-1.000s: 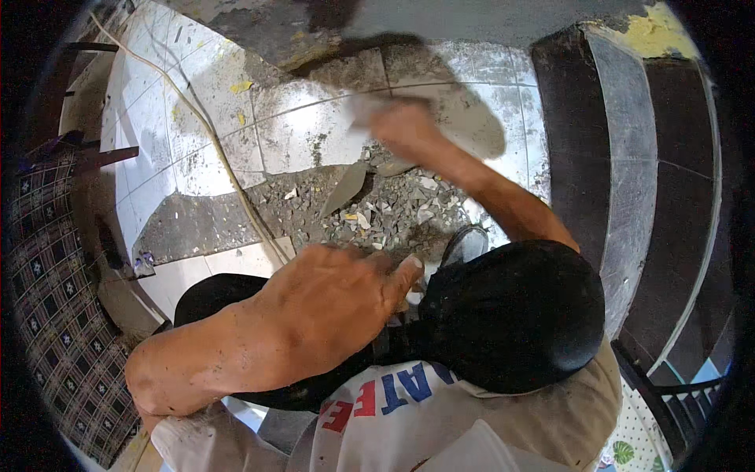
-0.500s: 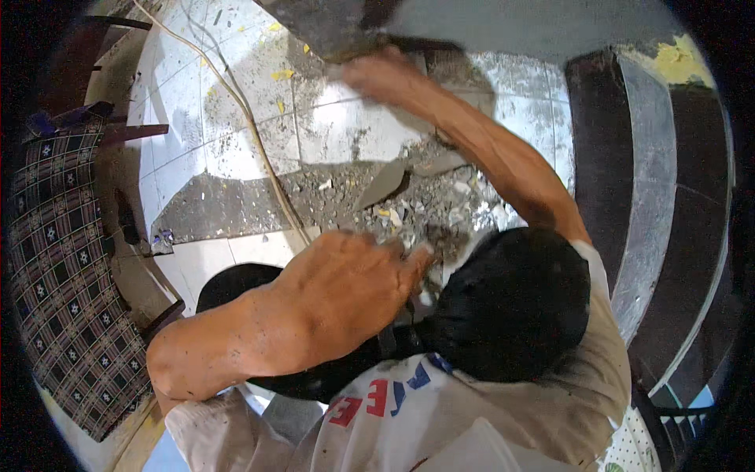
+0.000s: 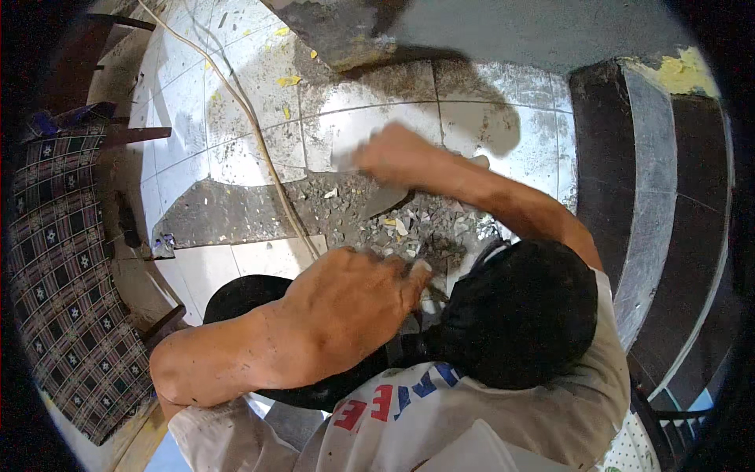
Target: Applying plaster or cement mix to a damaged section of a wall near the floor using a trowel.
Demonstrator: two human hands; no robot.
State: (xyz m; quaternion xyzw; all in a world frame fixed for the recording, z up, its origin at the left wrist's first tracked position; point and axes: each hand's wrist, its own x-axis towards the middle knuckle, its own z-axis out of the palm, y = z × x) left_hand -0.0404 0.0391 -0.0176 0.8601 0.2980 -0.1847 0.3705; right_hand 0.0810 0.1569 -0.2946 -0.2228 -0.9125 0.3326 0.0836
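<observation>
My right hand (image 3: 393,153) is motion-blurred above the broken floor, closed round a greyish object too smeared to make out, with my forearm reaching in from the right. My left hand (image 3: 358,291) is low in the middle, between my dark-clad knees (image 3: 519,311), knuckles up and fingers curled; what it holds is hidden beneath it. Beyond it lie grey rubble and chips (image 3: 405,224) in a patch of stripped floor (image 3: 236,208). A larger flat grey fragment (image 3: 381,200) lies among them, just below my right hand.
Dirty white tiles (image 3: 252,141) surround the rubble, crossed by a pale cable (image 3: 267,161). At left are a plaid cloth (image 3: 59,275) and dark wooden furniture (image 3: 138,134). Dark steps with a grey band (image 3: 645,197) run along the right. A grey wall (image 3: 503,31) with yellow patches stands at the top.
My right hand rose toward the top of the view, then came down to just over the rubble. My left hand has shifted only slightly, while the whole view has moved a little.
</observation>
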